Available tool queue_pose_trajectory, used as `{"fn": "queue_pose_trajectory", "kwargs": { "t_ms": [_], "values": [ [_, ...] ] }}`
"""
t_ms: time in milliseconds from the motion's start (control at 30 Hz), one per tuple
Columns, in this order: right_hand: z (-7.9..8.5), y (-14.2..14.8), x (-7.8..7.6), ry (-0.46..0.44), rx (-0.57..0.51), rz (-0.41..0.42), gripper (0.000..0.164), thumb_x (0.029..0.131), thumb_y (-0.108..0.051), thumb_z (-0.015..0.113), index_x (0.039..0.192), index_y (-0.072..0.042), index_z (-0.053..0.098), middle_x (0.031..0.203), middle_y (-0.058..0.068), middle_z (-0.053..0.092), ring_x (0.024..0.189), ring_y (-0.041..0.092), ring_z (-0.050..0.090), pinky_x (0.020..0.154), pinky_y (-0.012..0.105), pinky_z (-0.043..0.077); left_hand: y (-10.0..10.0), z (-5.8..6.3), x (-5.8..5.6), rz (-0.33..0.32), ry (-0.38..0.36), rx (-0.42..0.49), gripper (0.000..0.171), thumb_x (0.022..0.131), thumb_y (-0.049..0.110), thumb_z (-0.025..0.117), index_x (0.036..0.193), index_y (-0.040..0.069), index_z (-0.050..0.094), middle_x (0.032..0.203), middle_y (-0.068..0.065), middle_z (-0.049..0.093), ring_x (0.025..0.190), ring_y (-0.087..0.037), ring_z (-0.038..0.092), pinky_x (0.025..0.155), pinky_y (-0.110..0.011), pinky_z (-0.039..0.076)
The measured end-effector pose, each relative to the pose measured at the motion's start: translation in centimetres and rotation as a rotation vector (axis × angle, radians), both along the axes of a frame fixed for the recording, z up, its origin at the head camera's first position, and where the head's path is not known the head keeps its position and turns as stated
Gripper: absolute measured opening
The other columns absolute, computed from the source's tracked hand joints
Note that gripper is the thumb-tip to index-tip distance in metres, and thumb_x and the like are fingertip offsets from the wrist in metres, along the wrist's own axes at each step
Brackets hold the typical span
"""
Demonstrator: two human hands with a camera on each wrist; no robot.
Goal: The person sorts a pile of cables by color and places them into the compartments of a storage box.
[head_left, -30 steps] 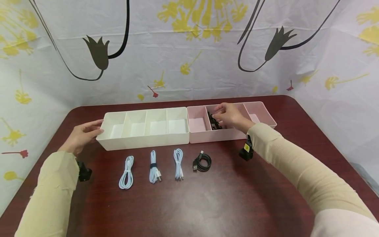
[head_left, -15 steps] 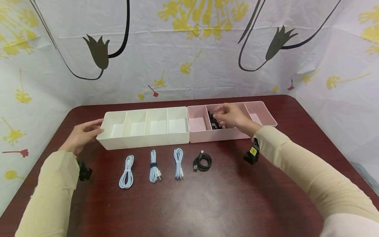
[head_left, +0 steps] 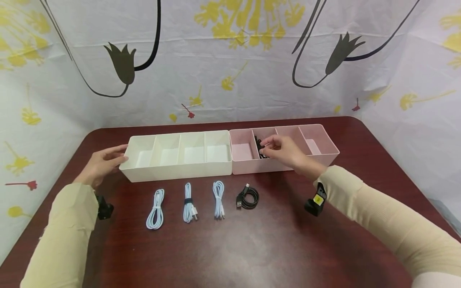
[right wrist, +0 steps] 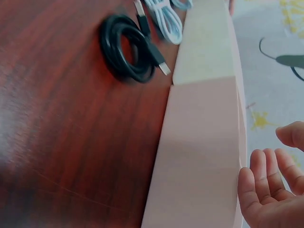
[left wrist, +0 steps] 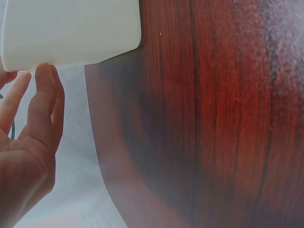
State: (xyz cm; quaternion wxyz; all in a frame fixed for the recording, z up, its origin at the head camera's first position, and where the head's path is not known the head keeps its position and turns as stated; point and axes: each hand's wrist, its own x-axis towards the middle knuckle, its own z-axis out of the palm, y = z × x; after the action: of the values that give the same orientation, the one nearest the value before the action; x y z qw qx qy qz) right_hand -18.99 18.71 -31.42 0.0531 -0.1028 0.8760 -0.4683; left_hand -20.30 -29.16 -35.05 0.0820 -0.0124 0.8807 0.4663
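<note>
My left hand [head_left: 102, 164] touches the left end of a white divided box [head_left: 176, 172]. In the left wrist view its extended fingertips [left wrist: 44, 76] meet the box's edge. My right hand [head_left: 284, 152] hovers at a pink divided box [head_left: 266, 166], over the second compartment from the left. A bundle of black cable [head_left: 258, 144] lies in that compartment, partly hidden by the fingers. From the right wrist view, the right fingers [right wrist: 259, 166] are loosely bent, the thumb stands apart, and nothing shows between them.
In front of the boxes, three pale blue cables [head_left: 155, 210] and a coiled black USB cable [head_left: 252, 198] lie in a row on the dark red table [head_left: 216, 256]. The boxes stand end to end. A patterned cloth [head_left: 209, 80] hangs behind the table.
My right forearm has shifted toward the front right, and the right hand has moved slightly forward of the compartment's back. My left hand stays at the white box's end.
</note>
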Motion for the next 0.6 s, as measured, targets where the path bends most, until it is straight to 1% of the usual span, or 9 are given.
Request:
{"fn": "queue_pose_trajectory", "kwargs": {
  "t_ms": [67, 167, 233, 300, 367, 433, 467, 500, 600],
  "values": [
    [-0.1, 0.0, 0.4, 0.013, -0.002, 0.008, 0.028, 0.082, -0.009, 0.06, 0.105, 0.007, 0.056, 0.087, 0.014, 0.06, 0.076, 0.018, 0.055, 0.065, 0.021, 0.044, 0.0, 0.0, -0.1, 0.017, -0.005, -0.005, 0.064, 0.087, 0.037, 0.053, 0.139, 0.01, 0.029, 0.125, -0.022, 0.038, 0.108, -0.033, 0.04, 0.088, -0.051, 0.038],
    [-0.2, 0.1, 1.0, 0.039, -0.01, 0.024, 0.026, 0.081, -0.007, 0.06, 0.103, 0.007, 0.057, 0.085, 0.012, 0.06, 0.074, 0.014, 0.054, 0.065, 0.02, 0.043, -0.1, -0.2, -0.2, 0.013, 0.001, -0.011, 0.065, 0.086, 0.039, 0.054, 0.139, 0.011, 0.03, 0.123, -0.021, 0.039, 0.106, -0.031, 0.041, 0.086, -0.05, 0.04],
    [-0.2, 0.2, 1.4, 0.058, -0.017, 0.035, 0.025, 0.081, -0.005, 0.061, 0.101, 0.008, 0.058, 0.083, 0.012, 0.059, 0.074, 0.013, 0.053, 0.065, 0.019, 0.043, -0.1, -0.4, -0.4, 0.043, -0.004, -0.029, 0.064, 0.084, 0.04, 0.057, 0.138, 0.016, 0.034, 0.121, -0.017, 0.043, 0.103, -0.025, 0.045, 0.082, -0.045, 0.044],
    [-0.3, 0.3, 1.8, 0.069, -0.021, 0.045, 0.024, 0.08, -0.004, 0.061, 0.1, 0.009, 0.058, 0.081, 0.01, 0.058, 0.073, 0.012, 0.053, 0.064, 0.018, 0.043, -0.3, -0.5, -0.4, 0.023, -0.002, -0.02, 0.065, 0.084, 0.04, 0.056, 0.139, 0.014, 0.032, 0.122, -0.018, 0.042, 0.104, -0.026, 0.044, 0.083, -0.046, 0.043],
    [-0.4, 0.4, 2.2, 0.057, -0.027, 0.051, 0.024, 0.081, -0.004, 0.061, 0.1, 0.009, 0.057, 0.081, 0.009, 0.058, 0.072, 0.011, 0.053, 0.063, 0.018, 0.043, -0.5, -0.7, -0.6, 0.024, -0.007, -0.015, 0.064, 0.085, 0.04, 0.056, 0.139, 0.015, 0.031, 0.123, -0.018, 0.041, 0.105, -0.027, 0.044, 0.084, -0.047, 0.042],
    [-0.5, 0.4, 2.5, 0.029, -0.033, 0.057, 0.023, 0.081, -0.005, 0.06, 0.1, 0.008, 0.057, 0.082, 0.009, 0.057, 0.072, 0.011, 0.053, 0.062, 0.019, 0.043, -0.7, -1.0, -0.7, 0.022, -0.006, -0.021, 0.065, 0.084, 0.043, 0.055, 0.139, 0.018, 0.032, 0.122, -0.015, 0.042, 0.104, -0.023, 0.045, 0.082, -0.041, 0.045],
    [-0.7, 0.4, 2.7, 0.016, -0.033, 0.062, 0.024, 0.081, -0.006, 0.061, 0.101, 0.007, 0.057, 0.082, 0.009, 0.058, 0.072, 0.011, 0.053, 0.061, 0.02, 0.043, -0.9, -1.0, -0.8, 0.003, -0.006, -0.011, 0.066, 0.084, 0.043, 0.055, 0.139, 0.016, 0.03, 0.123, -0.017, 0.041, 0.105, -0.026, 0.044, 0.084, -0.043, 0.044],
    [-0.8, 0.4, 2.9, 0.001, -0.037, 0.067, 0.024, 0.082, -0.006, 0.06, 0.101, 0.007, 0.057, 0.083, 0.009, 0.058, 0.072, 0.011, 0.054, 0.061, 0.02, 0.044, -1.1, -1.3, -1.0, 0.009, -0.004, -0.013, 0.066, 0.083, 0.046, 0.055, 0.139, 0.021, 0.031, 0.121, -0.014, 0.042, 0.103, -0.021, 0.046, 0.081, -0.038, 0.046],
    [-1.4, 0.2, 3.3, -0.025, -0.053, 0.089, 0.024, 0.081, -0.003, 0.06, 0.102, 0.008, 0.056, 0.084, 0.011, 0.059, 0.071, 0.011, 0.055, 0.061, 0.021, 0.046, -1.0, -1.4, -1.0, 0.015, -0.008, -0.017, 0.067, 0.081, 0.048, 0.056, 0.139, 0.023, 0.032, 0.121, -0.011, 0.042, 0.103, -0.02, 0.046, 0.081, -0.035, 0.046]
  ]
}}
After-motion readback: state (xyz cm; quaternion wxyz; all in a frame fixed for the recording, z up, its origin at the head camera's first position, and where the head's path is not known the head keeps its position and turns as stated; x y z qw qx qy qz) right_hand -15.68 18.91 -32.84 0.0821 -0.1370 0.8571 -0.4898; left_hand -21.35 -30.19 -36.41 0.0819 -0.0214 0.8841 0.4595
